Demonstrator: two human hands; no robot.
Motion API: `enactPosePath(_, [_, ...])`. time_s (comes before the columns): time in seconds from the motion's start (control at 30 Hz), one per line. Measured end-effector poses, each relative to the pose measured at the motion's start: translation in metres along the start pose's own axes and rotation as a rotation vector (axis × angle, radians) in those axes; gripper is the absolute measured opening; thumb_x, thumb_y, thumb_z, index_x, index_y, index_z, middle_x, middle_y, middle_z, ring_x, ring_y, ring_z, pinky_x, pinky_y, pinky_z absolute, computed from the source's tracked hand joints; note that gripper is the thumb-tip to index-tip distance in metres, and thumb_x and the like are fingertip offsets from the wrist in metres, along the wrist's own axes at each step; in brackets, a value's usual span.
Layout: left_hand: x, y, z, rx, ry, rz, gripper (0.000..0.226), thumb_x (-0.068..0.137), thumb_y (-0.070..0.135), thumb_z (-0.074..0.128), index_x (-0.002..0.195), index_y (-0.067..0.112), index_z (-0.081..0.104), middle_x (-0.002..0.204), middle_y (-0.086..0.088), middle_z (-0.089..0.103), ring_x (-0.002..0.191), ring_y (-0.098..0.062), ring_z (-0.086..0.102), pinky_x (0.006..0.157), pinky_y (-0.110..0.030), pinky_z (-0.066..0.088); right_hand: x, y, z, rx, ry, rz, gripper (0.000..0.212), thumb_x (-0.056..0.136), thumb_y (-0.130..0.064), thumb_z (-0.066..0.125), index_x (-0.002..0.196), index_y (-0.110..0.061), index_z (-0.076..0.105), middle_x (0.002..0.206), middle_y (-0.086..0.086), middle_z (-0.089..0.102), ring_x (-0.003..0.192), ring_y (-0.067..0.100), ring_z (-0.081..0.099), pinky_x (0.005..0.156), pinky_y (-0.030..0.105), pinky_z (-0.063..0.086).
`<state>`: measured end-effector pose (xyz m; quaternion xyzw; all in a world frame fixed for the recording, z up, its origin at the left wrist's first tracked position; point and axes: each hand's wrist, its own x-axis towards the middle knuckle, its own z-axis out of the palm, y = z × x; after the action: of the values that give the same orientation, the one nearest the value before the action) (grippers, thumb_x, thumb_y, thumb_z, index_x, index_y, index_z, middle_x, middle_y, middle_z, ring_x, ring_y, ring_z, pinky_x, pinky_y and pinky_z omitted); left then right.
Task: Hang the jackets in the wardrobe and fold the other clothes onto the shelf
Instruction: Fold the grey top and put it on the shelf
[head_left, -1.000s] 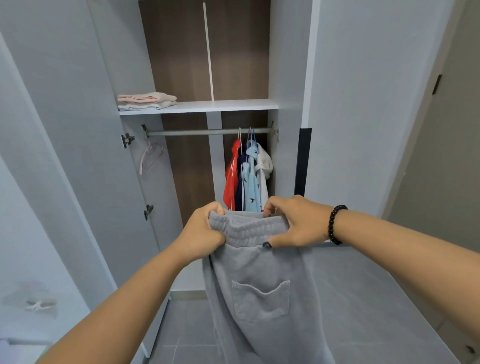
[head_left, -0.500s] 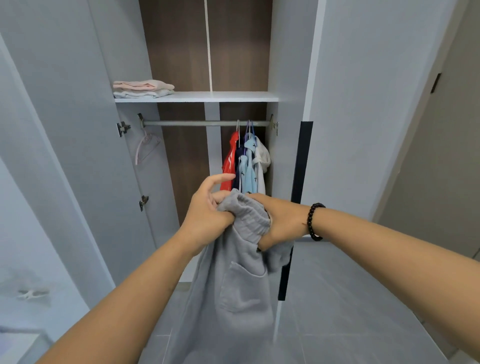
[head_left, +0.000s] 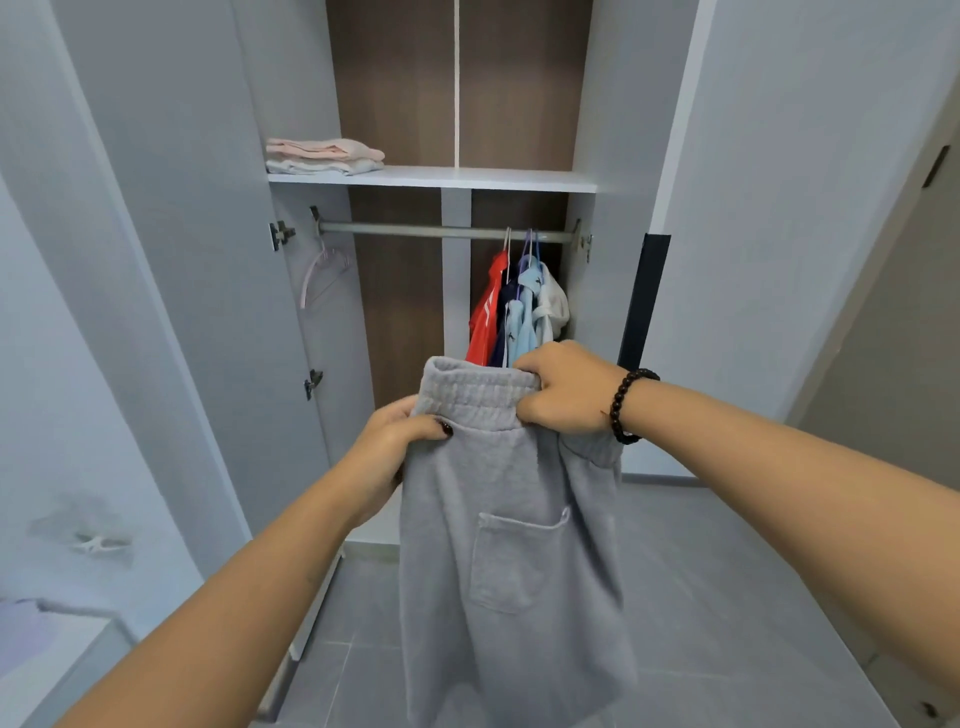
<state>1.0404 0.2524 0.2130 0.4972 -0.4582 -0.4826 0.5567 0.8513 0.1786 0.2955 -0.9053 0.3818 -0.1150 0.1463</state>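
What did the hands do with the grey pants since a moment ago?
Half a second ago both hands bunched the waistband together. Now the left hand and right hand have pulled apart again, stretching the pants flat, pocket facing you. Both kept their grip throughout. The jackets and folded clothes stayed put.

I can read no words, brand names, numbers or signs anywhere in front of me. The only mark I can make out is a pair of white stripes on the red jacket (head_left: 485, 317) hanging at the right end of the rail (head_left: 415, 231), and they form no letters that I can tell. The light blue jacket (head_left: 524, 317) beside it carries small dark figures, too small for me to read as anything. The grey trousers (head_left: 498, 519) I hold show a plain patch pocket with no label or tag on it.
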Motion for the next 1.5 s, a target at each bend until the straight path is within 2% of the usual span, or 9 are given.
enactPosePath(0.27, [-0.016,-0.046,0.012,0.043,-0.294,-0.200,0.062,0.066,0.036,0.081,0.122,0.023,0.060,0.121,0.001,0.068,0.114,-0.019,0.064,0.098,-0.039,0.051,0.000,0.000,-0.048,0.111,-0.041,0.000,0.018,0.068,0.001,0.059,0.054,-0.007,0.051,0.058,0.006,0.044,0.052,0.010,0.039,0.043,0.015,0.033])
enactPosePath(0.6, [-0.001,-0.037,0.062,-0.181,-0.270,-0.282,0.040,0.068,0.036,0.079,0.104,0.018,0.076,0.112,-0.009,0.072,0.103,-0.023,0.069,0.077,-0.031,0.057,-0.037,0.108,0.001,0.322,0.361,0.304,0.027,0.078,-0.004,0.065,0.102,-0.016,0.070,0.102,0.000,0.068,0.097,0.017,0.061,0.087,0.029,0.050])
enactPosePath(0.73, [0.008,-0.022,0.066,-0.377,-0.254,-0.291,0.047,0.071,0.038,0.079,0.111,0.014,0.074,0.116,-0.012,0.070,0.105,-0.025,0.068,0.078,-0.034,0.057,-0.080,0.119,0.073,0.753,0.451,0.608,0.035,0.082,-0.024,0.070,0.115,-0.015,0.061,0.119,0.003,0.062,0.099,0.015,0.058,0.081,0.027,0.046])
enactPosePath(0.9, [0.010,-0.018,0.058,-0.528,-0.200,-0.252,0.043,0.069,0.042,0.076,0.101,0.013,0.077,0.105,-0.010,0.074,0.094,-0.026,0.072,0.072,-0.037,0.058,-0.118,0.092,0.143,1.632,-0.171,0.728,0.056,0.087,-0.055,0.049,0.117,-0.011,0.069,0.127,0.018,0.060,0.115,0.035,0.059,0.092,0.047,0.052])
enactPosePath(1.0, [0.010,-0.016,0.054,-0.517,-0.206,-0.205,0.042,0.061,0.041,0.079,0.095,0.016,0.079,0.101,-0.007,0.075,0.091,-0.024,0.072,0.070,-0.036,0.059,-0.110,0.084,0.150,1.882,0.064,0.779,0.057,0.098,-0.046,0.038,0.083,-0.009,0.079,0.083,0.014,0.073,0.070,0.023,0.072,0.056,0.029,0.056])
enactPosePath(1.07, [0.010,-0.013,0.053,-0.441,-0.219,-0.234,0.035,0.062,0.035,0.077,0.090,0.014,0.080,0.099,-0.009,0.075,0.088,-0.024,0.073,0.069,-0.036,0.059,-0.102,0.085,0.144,1.994,0.258,0.737,0.060,0.097,-0.053,0.035,0.083,-0.014,0.078,0.083,0.010,0.072,0.065,0.019,0.071,0.058,0.026,0.054])
enactPosePath(1.2, [0.007,-0.007,0.051,-0.246,-0.210,-0.293,0.043,0.071,0.024,0.075,0.111,0.009,0.072,0.109,-0.014,0.072,0.096,-0.028,0.071,0.072,-0.036,0.059,-0.096,0.087,0.127,2.008,0.178,0.607,0.059,0.087,-0.057,0.050,0.118,-0.010,0.068,0.121,0.017,0.064,0.105,0.032,0.065,0.089,0.043,0.052])
enactPosePath(1.33, [0.013,-0.008,0.037,-0.221,-0.053,-0.350,0.038,0.090,0.036,0.062,0.119,0.011,0.066,0.109,-0.014,0.072,0.097,-0.029,0.071,0.077,-0.039,0.057,-0.088,0.091,0.095,1.791,0.054,0.494,0.048,0.074,-0.008,0.065,0.121,0.001,0.062,0.113,0.022,0.067,0.092,0.032,0.069,0.075,0.040,0.059])
enactPosePath(1.5, [0.014,-0.016,0.009,-0.341,0.004,-0.454,0.053,0.097,0.050,0.044,0.123,0.009,0.065,0.119,-0.015,0.068,0.113,-0.032,0.063,0.100,-0.046,0.046,-0.063,0.093,0.044,1.421,-0.070,0.401,0.048,0.071,0.006,0.066,0.117,-0.006,0.062,0.113,0.017,0.068,0.098,0.029,0.069,0.073,0.036,0.058])
